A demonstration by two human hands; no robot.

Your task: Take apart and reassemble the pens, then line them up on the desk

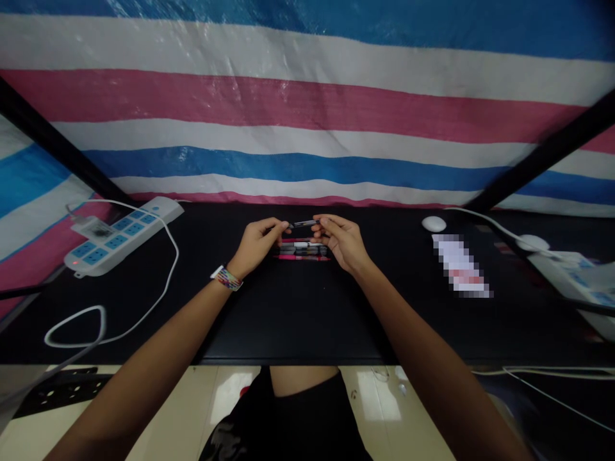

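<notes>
Above the middle of the black table (288,320), my right hand (343,242) pinches a dark pen (304,223) near its right end. My left hand (262,243) is closed at the pen's left side, thumb and fingertips together on a small dark piece, perhaps the pen's cap. Just below and between the hands lie several pens side by side, among them a white and black one (302,244) and a red one (302,258) nearest me. A patterned band circles my left wrist.
On the left sits a white power strip (122,237) with a looping white cable (177,256). At the right are a white mouse-like object (434,224), a blurred paper (459,266) and another power strip (567,275). Striped sheeting (307,109) hangs behind.
</notes>
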